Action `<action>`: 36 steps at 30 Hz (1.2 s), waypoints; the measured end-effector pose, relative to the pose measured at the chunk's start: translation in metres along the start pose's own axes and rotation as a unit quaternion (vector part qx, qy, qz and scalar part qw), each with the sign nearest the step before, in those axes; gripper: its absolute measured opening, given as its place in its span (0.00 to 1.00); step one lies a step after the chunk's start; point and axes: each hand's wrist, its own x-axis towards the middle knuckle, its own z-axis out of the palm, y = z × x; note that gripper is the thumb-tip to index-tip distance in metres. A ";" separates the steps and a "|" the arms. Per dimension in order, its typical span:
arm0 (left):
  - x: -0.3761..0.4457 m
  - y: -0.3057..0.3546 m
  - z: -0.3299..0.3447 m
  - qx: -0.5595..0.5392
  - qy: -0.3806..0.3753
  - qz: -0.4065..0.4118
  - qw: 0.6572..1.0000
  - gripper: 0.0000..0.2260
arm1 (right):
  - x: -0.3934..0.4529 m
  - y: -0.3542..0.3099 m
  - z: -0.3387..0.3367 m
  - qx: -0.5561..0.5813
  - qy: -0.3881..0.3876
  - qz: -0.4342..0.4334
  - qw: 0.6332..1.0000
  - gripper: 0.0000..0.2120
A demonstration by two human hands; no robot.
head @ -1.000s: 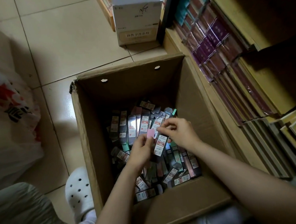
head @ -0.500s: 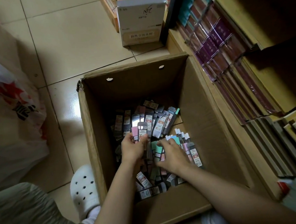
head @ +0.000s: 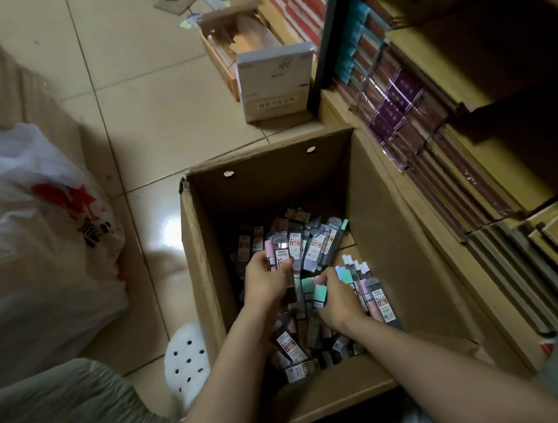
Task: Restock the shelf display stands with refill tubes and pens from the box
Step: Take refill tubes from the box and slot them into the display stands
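Tiled floor (head: 155,97) carries an open cardboard box (head: 206,288) beside low shelves of wrapped notebooks (head: 394,109). Both hands reach into it: the left hand (head: 264,281) holds a small bunch of refill tubes (head: 280,256), pink cap uppermost. Just right of that grip, the right hand (head: 337,300) curls round a mint-capped tube (head: 320,292), with loose tubes (head: 311,239) heaped beyond and below both grips.

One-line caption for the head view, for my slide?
Both hands, left and right, gather refill tubes inside a cardboard box beside stocked shelves.
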 end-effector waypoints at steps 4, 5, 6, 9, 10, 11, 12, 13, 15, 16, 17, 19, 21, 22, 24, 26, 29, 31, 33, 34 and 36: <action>-0.012 0.042 -0.001 0.033 -0.038 0.056 0.997 0.09 | -0.020 -0.024 -0.045 0.109 0.045 -0.057 0.991 0.15; -0.014 0.057 0.000 0.042 -0.050 0.077 0.995 0.11 | -0.025 -0.036 -0.067 0.131 0.066 -0.081 0.986 0.16; -0.015 0.075 0.002 0.049 -0.060 0.102 0.992 0.12 | -0.031 -0.049 -0.094 0.141 0.094 -0.107 0.980 0.16; -0.020 0.140 0.011 0.043 -0.098 0.188 0.976 0.12 | -0.054 -0.089 -0.185 0.133 0.175 -0.192 0.956 0.17; -0.024 0.164 0.015 0.038 -0.115 0.219 0.968 0.11 | -0.064 -0.101 -0.216 0.124 0.199 -0.218 0.947 0.17; -0.029 0.188 0.019 0.034 -0.133 0.248 0.959 0.10 | -0.075 -0.112 -0.245 0.116 0.225 -0.238 0.938 0.16; -0.036 0.212 0.022 0.029 -0.151 0.274 0.949 0.10 | -0.087 -0.122 -0.273 0.110 0.251 -0.254 0.928 0.16; -0.043 0.234 0.026 0.021 -0.171 0.290 0.942 0.10 | -0.098 -0.130 -0.297 0.109 0.273 -0.267 0.918 0.17; -0.054 0.272 0.038 -0.001 -0.226 0.290 0.930 0.10 | -0.116 -0.142 -0.341 0.109 0.310 -0.285 0.901 0.17; -0.057 0.288 0.045 -0.009 -0.252 0.288 0.924 0.10 | -0.123 -0.147 -0.360 0.102 0.327 -0.287 0.894 0.17; -0.060 0.302 0.053 -0.015 -0.271 0.289 0.918 0.10 | -0.129 -0.151 -0.378 0.099 0.343 -0.288 0.889 0.17; -0.066 0.327 0.071 -0.031 -0.296 0.289 0.910 0.10 | -0.138 -0.157 -0.411 0.121 0.365 -0.294 0.875 0.16; -0.073 0.348 0.088 -0.046 -0.317 0.281 0.905 0.10 | -0.145 -0.161 -0.445 0.126 0.407 -0.290 0.857 0.16; -0.075 0.358 0.096 -0.052 -0.329 0.279 0.901 0.10 | -0.149 -0.161 -0.461 0.117 0.432 -0.283 0.848 0.16; -0.078 0.373 0.110 -0.060 -0.349 0.274 0.894 0.09 | -0.157 -0.159 -0.491 0.090 0.480 -0.264 0.831 0.16; -0.080 0.382 0.123 -0.066 -0.371 0.266 0.887 0.09 | -0.166 -0.153 -0.516 0.068 0.522 -0.234 0.818 0.15; -0.081 0.383 0.142 -0.064 -0.398 0.262 0.877 0.10 | -0.180 -0.137 -0.542 0.046 0.539 -0.173 0.823 0.12; -0.083 0.377 0.156 -0.062 -0.415 0.255 0.871 0.09 | -0.188 -0.121 -0.549 0.000 0.539 -0.132 0.832 0.12; -0.084 0.369 0.168 -0.065 -0.422 0.244 0.871 0.07 | -0.196 -0.108 -0.549 -0.047 0.537 -0.101 0.836 0.13; -0.085 0.364 0.173 -0.067 -0.423 0.238 0.872 0.08 | -0.199 -0.102 -0.548 -0.067 0.536 -0.089 0.837 0.13; -0.086 0.355 0.180 -0.069 -0.428 0.230 0.871 0.09 | -0.202 -0.092 -0.544 -0.083 0.531 -0.073 0.840 0.13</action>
